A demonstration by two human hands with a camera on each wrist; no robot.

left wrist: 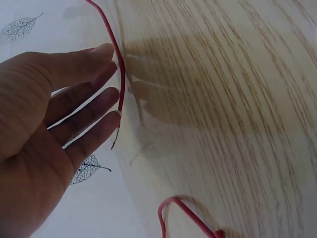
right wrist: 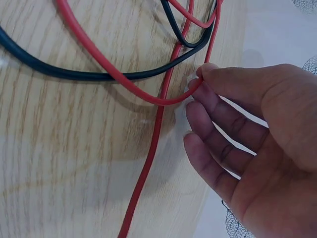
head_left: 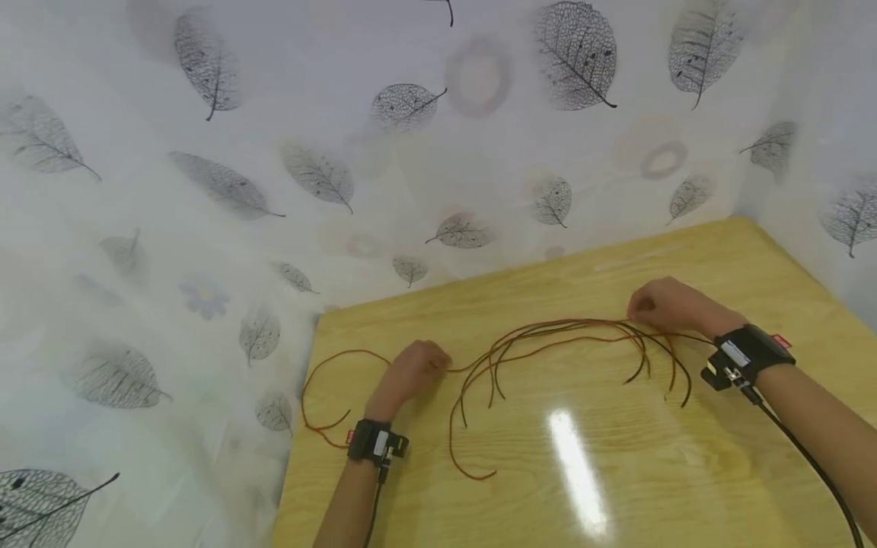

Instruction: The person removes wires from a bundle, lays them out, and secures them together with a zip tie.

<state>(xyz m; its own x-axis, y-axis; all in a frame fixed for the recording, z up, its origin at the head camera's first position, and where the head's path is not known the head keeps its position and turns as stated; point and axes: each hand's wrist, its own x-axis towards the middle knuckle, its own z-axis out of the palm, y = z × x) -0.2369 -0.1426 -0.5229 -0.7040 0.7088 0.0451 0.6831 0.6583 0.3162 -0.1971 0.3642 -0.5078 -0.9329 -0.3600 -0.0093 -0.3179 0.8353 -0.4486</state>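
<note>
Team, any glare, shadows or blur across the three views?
Head: bright glare streak on the tabletop, nearer the camera than the wires. Left wrist: soft shadow from the left hand. Right wrist: duller light around the right hand, no comparable glare. No obvious motion blur anywhere.

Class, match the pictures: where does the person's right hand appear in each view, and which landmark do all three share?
Head: right hand, right of centre.
Left wrist: not in it.
Right wrist: right hand at the right, pinching a red wire.
Shared landmark: wood-grain tabletop.
</note>
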